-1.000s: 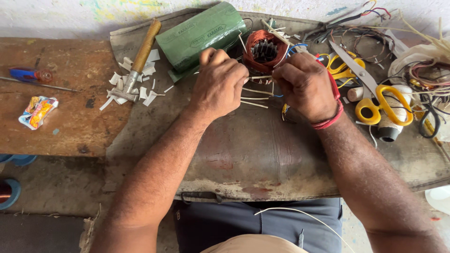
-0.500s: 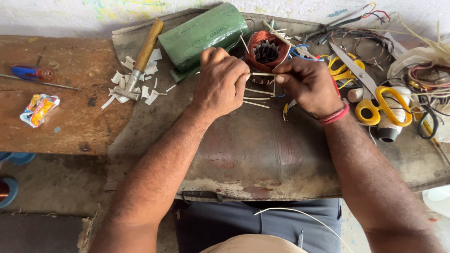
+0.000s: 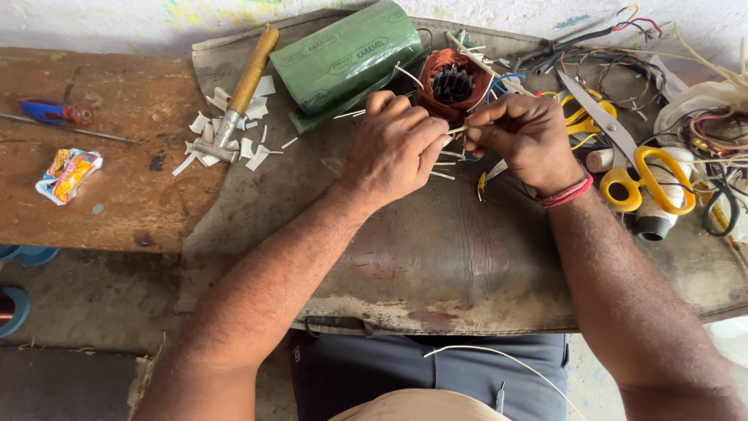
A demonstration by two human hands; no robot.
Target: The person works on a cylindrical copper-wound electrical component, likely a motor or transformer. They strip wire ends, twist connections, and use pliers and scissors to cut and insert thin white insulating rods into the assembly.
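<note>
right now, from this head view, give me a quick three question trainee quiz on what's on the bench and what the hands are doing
1. True or false: the yellow-handled scissors lie on the side of the right hand.
2. Multiple choice: what lies right behind the two hands? A) a copper-wound motor coil B) a glass jar C) a paint brush
3. Short answer: what does the left hand pinch together with the right hand?

Key
1. True. They lie just beyond the right wrist, on the grey mat.
2. A. The green roll lies beside it, on the left.
3. A thin pale strip, held between the fingertips of both hands.
</note>
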